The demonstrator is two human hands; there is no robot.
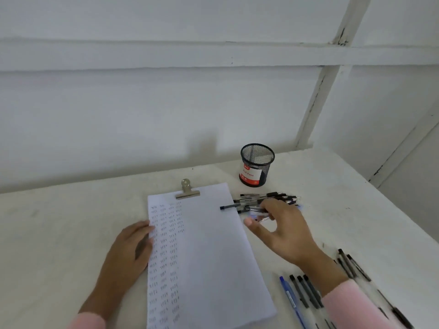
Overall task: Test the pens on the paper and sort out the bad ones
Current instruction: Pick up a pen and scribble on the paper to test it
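Lying under right hand (282, 230): pen pile (268, 201) (left hand (133, 248) on paper (209, 252))

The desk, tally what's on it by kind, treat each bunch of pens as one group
Pen groups: 2, a heap under the right hand and a row near the right sleeve
Mesh pen cup: 1
Paper sheet, left hand on its edge: 1
Bulldog clip: 1
Total: 5

Your clipped paper (209, 245) lying flat, left columns full of test marks, untested pens (268, 200) heaped just right, sorted pens (306, 293) nearer you.
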